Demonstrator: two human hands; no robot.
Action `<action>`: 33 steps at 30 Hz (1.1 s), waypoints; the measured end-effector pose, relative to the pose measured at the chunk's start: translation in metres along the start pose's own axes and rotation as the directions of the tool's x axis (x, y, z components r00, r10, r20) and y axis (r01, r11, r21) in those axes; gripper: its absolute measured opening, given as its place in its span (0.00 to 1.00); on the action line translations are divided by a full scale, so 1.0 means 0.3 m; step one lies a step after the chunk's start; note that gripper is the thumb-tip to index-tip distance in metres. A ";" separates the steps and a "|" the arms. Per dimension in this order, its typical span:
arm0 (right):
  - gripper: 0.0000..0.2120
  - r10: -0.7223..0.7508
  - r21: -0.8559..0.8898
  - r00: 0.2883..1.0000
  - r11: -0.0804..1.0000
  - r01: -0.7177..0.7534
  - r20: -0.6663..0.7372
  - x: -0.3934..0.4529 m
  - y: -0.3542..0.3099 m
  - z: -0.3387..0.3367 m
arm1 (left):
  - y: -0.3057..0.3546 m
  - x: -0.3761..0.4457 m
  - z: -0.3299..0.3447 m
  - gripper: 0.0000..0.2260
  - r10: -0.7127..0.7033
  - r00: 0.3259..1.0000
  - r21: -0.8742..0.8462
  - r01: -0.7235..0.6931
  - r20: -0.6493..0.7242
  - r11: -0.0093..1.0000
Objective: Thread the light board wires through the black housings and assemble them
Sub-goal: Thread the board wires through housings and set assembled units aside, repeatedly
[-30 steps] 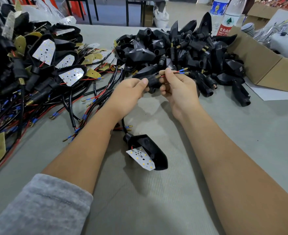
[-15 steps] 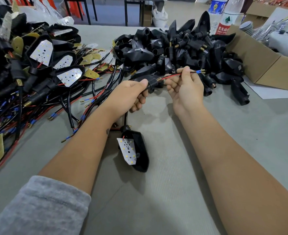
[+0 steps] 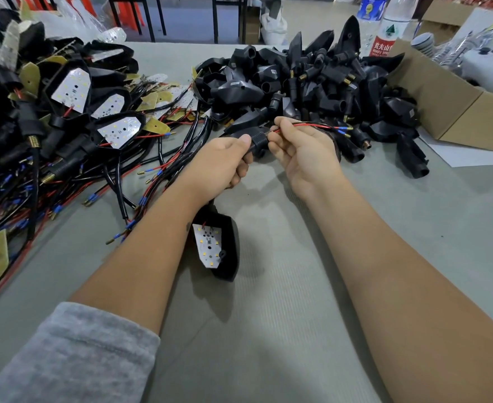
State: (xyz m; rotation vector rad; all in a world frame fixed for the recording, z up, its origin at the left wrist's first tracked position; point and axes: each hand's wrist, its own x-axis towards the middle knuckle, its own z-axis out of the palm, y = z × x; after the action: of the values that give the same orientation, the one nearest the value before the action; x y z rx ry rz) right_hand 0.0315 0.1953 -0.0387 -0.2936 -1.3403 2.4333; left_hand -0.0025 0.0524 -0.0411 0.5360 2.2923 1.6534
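Above the counter [image 3: 312,301], the left hand [image 3: 220,164] keeps a closed grip on one ribbed black stem [image 3: 258,140]; the right hand [image 3: 300,152] pinches two wires [image 3: 312,125] leaving it. One housing [image 3: 225,245] dangles below, between the forearms.

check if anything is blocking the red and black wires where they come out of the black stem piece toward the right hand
Nothing visible blocks them. The wires run free from the ribbed stem piece, which the left hand grips, through the right hand pinching them. Their blue-tipped ends hang in front of the pile of black housings.
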 end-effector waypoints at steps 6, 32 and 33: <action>0.08 -0.037 0.010 0.995 0.999 0.038 -0.093 0.000 -0.001 0.002 | 0.013 0.006 0.007 0.20 -0.017 0.998 -0.015 0.018 0.066 1.000; 0.11 -0.057 -0.128 0.998 0.990 0.059 0.024 -0.017 0.005 0.017 | 0.016 0.005 -0.037 0.21 -0.079 0.966 -0.145 0.118 0.246 0.982; 0.12 -0.074 -0.139 0.997 0.988 0.075 0.010 -0.018 0.007 0.016 | 0.014 0.002 -0.041 0.21 -0.068 0.962 -0.151 0.111 0.263 0.982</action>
State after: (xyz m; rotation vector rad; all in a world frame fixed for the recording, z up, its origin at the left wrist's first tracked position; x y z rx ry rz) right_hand 0.0344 0.1884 -0.0378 -0.2677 -1.4989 2.2858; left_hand -0.0077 0.0433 -0.0333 0.5632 1.9479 1.6078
